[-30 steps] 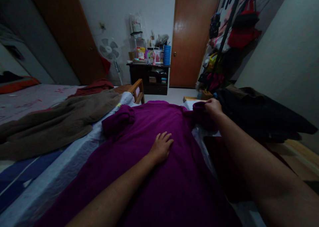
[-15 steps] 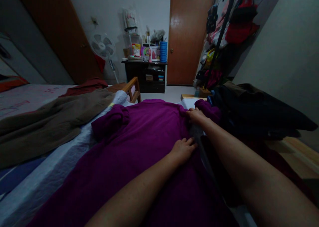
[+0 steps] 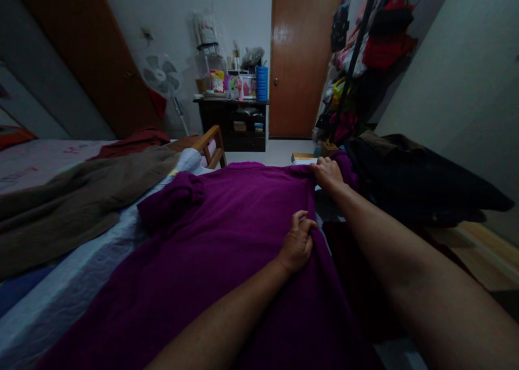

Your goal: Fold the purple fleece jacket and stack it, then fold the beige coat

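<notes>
A purple shirt (image 3: pixel 239 224) lies spread out in front of me, its collar end far from me and one sleeve bunched at the left. My right hand (image 3: pixel 329 174) is closed on the cloth at the far right shoulder, by the other sleeve. Nearer to me, my left hand (image 3: pixel 298 243) has its fingers curled on the shirt's right side edge, pinching the fabric there. The cloth between the two hands forms a raised, folded edge.
Brown trousers (image 3: pixel 81 197) lie on the bed at left. A stack of dark clothes (image 3: pixel 421 180) sits at right, beyond a dark red cloth (image 3: pixel 357 283). Farther off are a wooden armrest (image 3: pixel 211 143), a fan (image 3: pixel 162 75), a black cabinet (image 3: pixel 206 124) and a door (image 3: pixel 294 61).
My left hand has gone from fingers spread on the cloth to curled on its edge. My right hand has lifted slightly, and the shirt's right edge is pulled up and straighter.
</notes>
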Tool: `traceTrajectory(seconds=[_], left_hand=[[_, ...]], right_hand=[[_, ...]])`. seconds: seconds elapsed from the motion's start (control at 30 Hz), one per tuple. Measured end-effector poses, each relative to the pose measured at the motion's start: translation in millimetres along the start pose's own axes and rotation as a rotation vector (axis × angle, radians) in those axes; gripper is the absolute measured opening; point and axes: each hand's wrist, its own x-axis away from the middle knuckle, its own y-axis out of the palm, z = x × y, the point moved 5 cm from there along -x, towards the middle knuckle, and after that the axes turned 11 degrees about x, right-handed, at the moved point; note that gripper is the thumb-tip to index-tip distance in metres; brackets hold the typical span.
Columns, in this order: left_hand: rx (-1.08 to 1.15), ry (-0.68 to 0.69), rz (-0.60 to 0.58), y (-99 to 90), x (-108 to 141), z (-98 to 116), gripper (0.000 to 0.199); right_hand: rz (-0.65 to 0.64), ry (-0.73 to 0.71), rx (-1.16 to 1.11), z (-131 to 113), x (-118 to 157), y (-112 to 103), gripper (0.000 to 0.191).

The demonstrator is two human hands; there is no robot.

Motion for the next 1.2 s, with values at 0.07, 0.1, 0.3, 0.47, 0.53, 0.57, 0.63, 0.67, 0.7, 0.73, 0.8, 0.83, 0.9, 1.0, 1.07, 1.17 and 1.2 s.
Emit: traceTrajectory(seconds=[0.07, 0.1, 0.3, 0.47, 0.53, 0.57, 0.63, 0.67, 0.7, 0.73, 0.8, 0.83, 0.9, 1.0, 1.07, 1.17, 1.2], left_hand=[[0.033, -0.022, -0.055, 15.2, 4, -5, 0.042], [0.030, -0.025, -0.095, 22.9, 7, -7, 0.047], [-0.037, -0.130, -0.242, 41.0, 13, -23, 0.067], [0.036, -0.149, -0.236, 17.0, -6, -22, 0.050], [-0.029, -0.185, -0.237, -5.7, -15, -27, 0.041], [-0.107, -0.223, -0.242, -20.8, -18, -31, 0.038], [-0.323, -0.292, -0.205, -60.0, -20, -43, 0.032], [-0.458, -0.296, -0.144, -83.6, -19, -48, 0.029], [-0.590, -0.291, -0.082, -107.0, -18, -53, 0.028], [-0.691, -0.268, -0.032, -128.5, -15, -58, 0.030], [-0.839, -0.268, -0.010, -162.7, -6, -72, 0.039], [-0.887, -0.332, -0.021, -176.0, 0, -83, 0.045], [-0.926, -0.491, -0.062, -193.4, 13, -103, 0.058], [-0.911, -0.617, -0.101, -199.6, 27, -121, 0.071], [-0.898, -0.623, -0.114, -198.2, 30, -122, 0.075], [-0.854, -0.639, -0.153, -201.9, 27, -118, 0.077], [-0.832, -0.637, -0.162, -206.4, 23, -116, 0.073]], right_hand=[[-0.027, 0.022, -0.005, 4, 3, 8, 0.037], [-0.072, 0.027, -0.015, 5, 6, 14, 0.037], [-0.272, 0.057, -0.053, -9, 6, 30, 0.030], [-0.215, -0.006, -0.130, -70, -8, 18, 0.039], [-0.223, -0.057, -0.194, -102, -10, 24, 0.044], [-0.235, -0.062, -0.224, -116, -11, 29, 0.048], [-0.258, -0.044, -0.273, -137, -11, 41, 0.054], [-0.266, -0.023, -0.292, -144, -11, 47, 0.057], [-0.270, -0.001, -0.309, -149, -11, 53, 0.059], [-0.272, 0.021, -0.323, -153, -10, 58, 0.060], [-0.273, 0.052, -0.345, -156, -7, 68, 0.061], [-0.275, 0.062, -0.352, -156, -5, 73, 0.061], [-0.289, 0.080, -0.352, -155, 1, 84, 0.061], [-0.313, 0.137, -0.328, -147, 7, 100, 0.063], [-0.309, 0.191, -0.325, -142, 8, 107, 0.063], [-0.291, 0.267, -0.334, -140, 2, 109, 0.061], [-0.293, 0.295, -0.335, -141, -1, 108, 0.060]])
